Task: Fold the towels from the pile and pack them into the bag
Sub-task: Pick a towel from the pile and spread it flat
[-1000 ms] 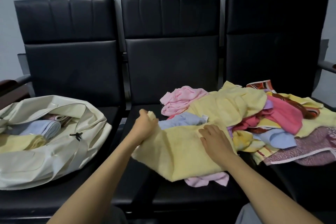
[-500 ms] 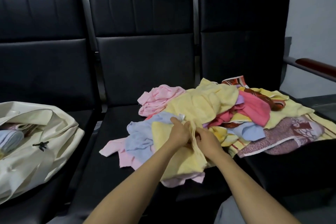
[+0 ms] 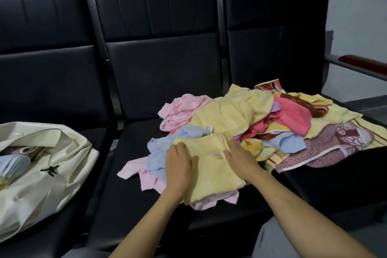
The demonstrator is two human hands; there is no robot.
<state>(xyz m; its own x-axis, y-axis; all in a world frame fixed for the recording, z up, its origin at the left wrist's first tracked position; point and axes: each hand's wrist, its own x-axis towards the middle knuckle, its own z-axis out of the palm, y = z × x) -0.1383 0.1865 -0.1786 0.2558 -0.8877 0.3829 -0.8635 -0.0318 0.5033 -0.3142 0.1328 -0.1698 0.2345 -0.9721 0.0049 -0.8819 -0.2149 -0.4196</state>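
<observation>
A pale yellow towel point(image 3: 211, 169), folded into a narrow strip, lies on the middle seat on top of pink and light blue towels. My left hand point(image 3: 180, 165) rests flat on its left side, fingers apart. On the towel's right edge my right hand point(image 3: 240, 158) also lies flat. Behind them the pile of towels point(image 3: 261, 121) spreads over the middle and right seats: yellow, pink, red, light blue and patterned ones. On the left seat sits the cream bag point(image 3: 52, 163), open, with folded light blue and pink towels inside.
Three black padded chairs point(image 3: 159, 65) stand in a row against a grey wall. A wooden armrest point(image 3: 364, 65) sticks out at the far right. My grey trouser knee point(image 3: 278, 241) shows at the bottom right.
The yellow towel was spread wide, then gathered between both hands, and now lies folded narrower. Both hands have let go and lie flat on it. The view has swung back left.
</observation>
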